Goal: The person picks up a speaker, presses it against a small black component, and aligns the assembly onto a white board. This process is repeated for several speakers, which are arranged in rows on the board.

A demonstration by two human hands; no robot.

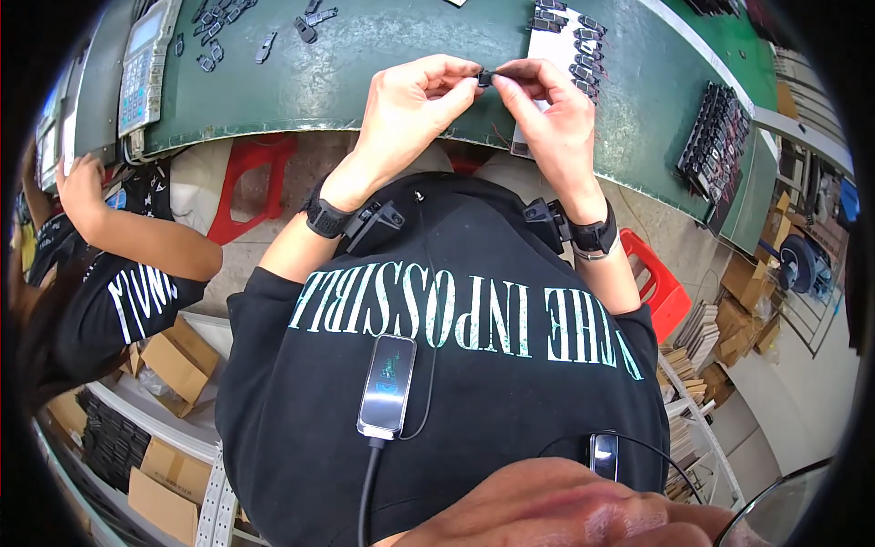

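Observation:
Just above the near edge of the green worktable (365, 91), both hands meet at a small black plastic part (485, 79). My left hand (417, 100) pinches its left end between thumb and fingertips. The right end sits between the thumb and forefinger of my right hand (547, 105). Its finer shape is partly covered by my fingertips. Right behind my right hand, similar small black parts (586, 59) with thin reddish wires stand in rows on a white sheet (550, 46). Loose black parts (219, 20) lie scattered at the far left of the table.
A rack packed with black wired parts (714, 146) stands at the table's right end. At the left is a grey device with a keypad (146, 68), and a co-worker's arm (137, 232) beside it. Red stools (252, 182) and cardboard boxes (173, 365) surround me.

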